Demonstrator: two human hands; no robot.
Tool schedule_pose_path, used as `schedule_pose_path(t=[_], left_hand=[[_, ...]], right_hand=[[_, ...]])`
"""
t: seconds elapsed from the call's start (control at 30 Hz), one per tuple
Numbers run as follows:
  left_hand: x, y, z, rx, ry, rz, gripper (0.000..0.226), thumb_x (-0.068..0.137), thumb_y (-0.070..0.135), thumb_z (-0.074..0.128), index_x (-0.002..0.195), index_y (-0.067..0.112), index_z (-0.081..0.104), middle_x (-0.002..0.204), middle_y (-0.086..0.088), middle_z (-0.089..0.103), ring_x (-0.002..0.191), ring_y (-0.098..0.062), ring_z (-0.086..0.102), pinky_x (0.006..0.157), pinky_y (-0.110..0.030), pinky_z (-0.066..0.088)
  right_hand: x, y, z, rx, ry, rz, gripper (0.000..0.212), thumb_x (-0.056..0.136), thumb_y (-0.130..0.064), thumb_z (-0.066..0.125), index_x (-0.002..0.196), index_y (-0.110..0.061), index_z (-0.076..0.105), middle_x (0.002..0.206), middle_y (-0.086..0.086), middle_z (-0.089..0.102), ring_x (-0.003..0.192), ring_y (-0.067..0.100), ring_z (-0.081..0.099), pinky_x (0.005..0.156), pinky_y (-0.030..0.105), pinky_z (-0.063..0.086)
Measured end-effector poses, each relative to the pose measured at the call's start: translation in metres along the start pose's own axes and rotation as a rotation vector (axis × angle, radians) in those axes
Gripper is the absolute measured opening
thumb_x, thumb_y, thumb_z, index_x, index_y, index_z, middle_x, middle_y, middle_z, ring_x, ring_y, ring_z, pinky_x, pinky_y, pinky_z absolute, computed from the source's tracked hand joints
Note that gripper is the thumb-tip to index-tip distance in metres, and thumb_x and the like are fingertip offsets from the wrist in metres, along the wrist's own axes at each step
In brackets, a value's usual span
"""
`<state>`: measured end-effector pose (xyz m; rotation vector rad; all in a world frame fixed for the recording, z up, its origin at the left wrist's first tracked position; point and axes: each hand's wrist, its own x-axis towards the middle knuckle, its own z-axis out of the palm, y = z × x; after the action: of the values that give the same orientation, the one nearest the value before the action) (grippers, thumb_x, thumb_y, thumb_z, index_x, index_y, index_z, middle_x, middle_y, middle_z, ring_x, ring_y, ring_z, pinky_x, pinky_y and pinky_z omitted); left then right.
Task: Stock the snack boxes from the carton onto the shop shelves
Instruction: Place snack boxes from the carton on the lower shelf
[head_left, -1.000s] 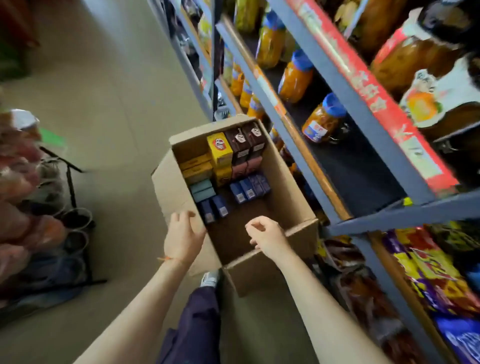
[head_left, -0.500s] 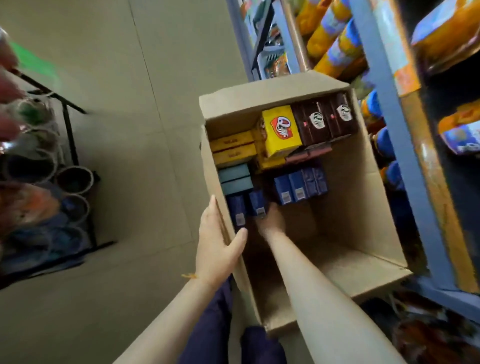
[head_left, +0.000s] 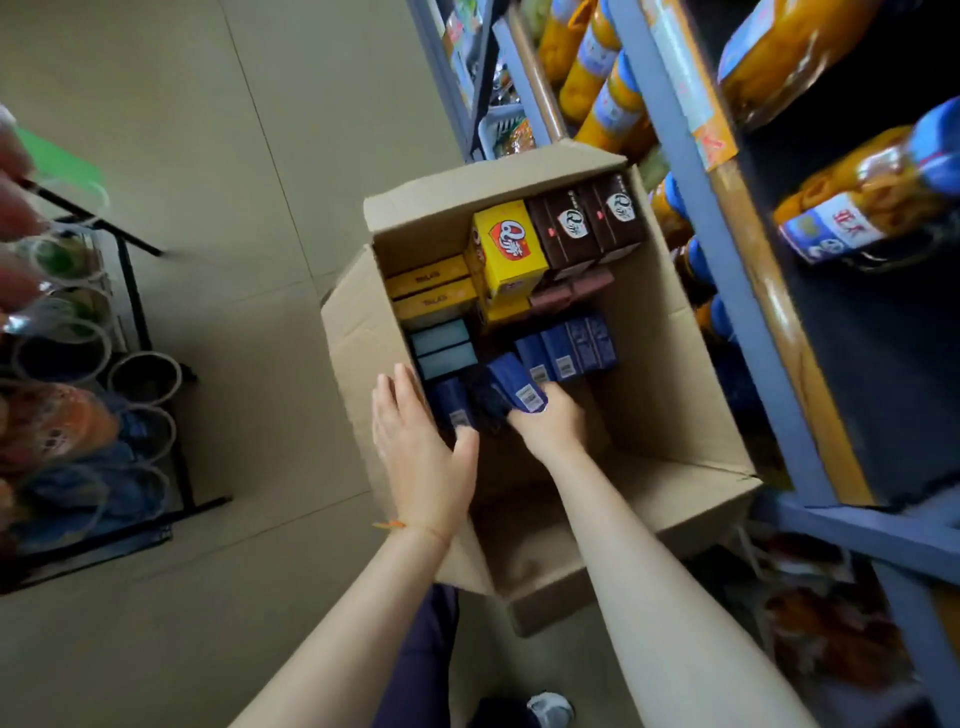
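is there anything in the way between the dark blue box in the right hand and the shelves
Nothing visible blocks the lift: the right hand already grips the tilted dark blue snack box and the brown cardboard carton is open above it. The carton's right wall stands between the box and the blue metal shelves, so it must go up and over.

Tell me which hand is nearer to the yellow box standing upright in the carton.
Right. The right hand is inside the carton, gripping a blue box just below the yellow box; the left hand rests on the carton's left wall, slightly farther away.
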<state>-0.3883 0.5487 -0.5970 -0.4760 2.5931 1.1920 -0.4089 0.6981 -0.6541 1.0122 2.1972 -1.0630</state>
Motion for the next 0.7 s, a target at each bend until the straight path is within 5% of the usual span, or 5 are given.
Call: schedule_pose_path(t=[0.1, 0.27, 0.37, 0.53, 0.7], left_hand=[[-0.02, 0.03, -0.003, -0.002, -0.021, 0.198, 0.087, 0.08, 0.029, 0.063, 0.155, 0.007, 0.025, 0.161, -0.017, 0.023, 0.151, -0.032, 0.014, 0.124, -0.049, 0.015], [-0.084, 0.097, -0.011, 0.017, -0.3, 0.545, 0.112, 0.063, 0.069, 0.064, 0.157, 0.019, 0.025, 0.16, -0.003, 0.029, 0.15, -0.021, 0.019, 0.122, -0.043, 0.019], [-0.151, 0.145, -0.014, -0.041, -0.342, 0.718, 0.114, 0.06, 0.07, 0.072, 0.154, 0.023, 0.03, 0.146, 0.0, 0.043, 0.137, -0.015, 0.038, 0.112, -0.035, 0.033], [-0.301, 0.225, -0.038, -0.562, -0.598, 0.667, 0.088, 0.068, 0.035, 0.092, 0.14, 0.033, 0.043, 0.125, 0.0, 0.062, 0.112, -0.008, 0.064, 0.097, -0.033, 0.053], [-0.469, 0.274, -0.061, -0.898, -0.935, 0.63, 0.025, 0.093, 0.03, 0.059, 0.108, 0.019, 0.075, 0.104, -0.004, 0.076, 0.094, -0.015, 0.073, 0.081, -0.031, 0.06]], right_hand=[[-0.042, 0.001, -0.048, 0.113, 0.092, -0.125, 0.032, 0.079, -0.024, 0.073, 0.11, -0.021, 0.065, 0.101, -0.001, 0.069, 0.084, 0.015, 0.061, 0.06, 0.019, 0.042], [-0.145, 0.021, -0.155, 0.493, 0.212, -0.308, 0.013, 0.084, -0.021, 0.072, 0.095, -0.024, 0.065, 0.093, -0.008, 0.071, 0.087, 0.009, 0.066, 0.071, 0.016, 0.048], [-0.227, 0.044, -0.223, 0.675, 0.327, -0.435, 0.018, 0.08, -0.031, 0.075, 0.089, -0.02, 0.065, 0.086, -0.005, 0.072, 0.076, 0.003, 0.066, 0.069, 0.022, 0.051], [-0.378, 0.108, -0.308, 0.76, 0.426, -0.706, 0.015, 0.099, -0.016, 0.057, 0.104, -0.003, 0.061, 0.083, -0.004, 0.065, 0.066, -0.015, 0.059, 0.062, 0.005, 0.042], [-0.5, 0.201, -0.36, 0.703, 0.602, -0.882, 0.04, 0.084, -0.039, 0.074, 0.118, -0.03, 0.056, 0.111, -0.007, 0.07, 0.104, 0.007, 0.065, 0.091, 0.023, 0.049]])
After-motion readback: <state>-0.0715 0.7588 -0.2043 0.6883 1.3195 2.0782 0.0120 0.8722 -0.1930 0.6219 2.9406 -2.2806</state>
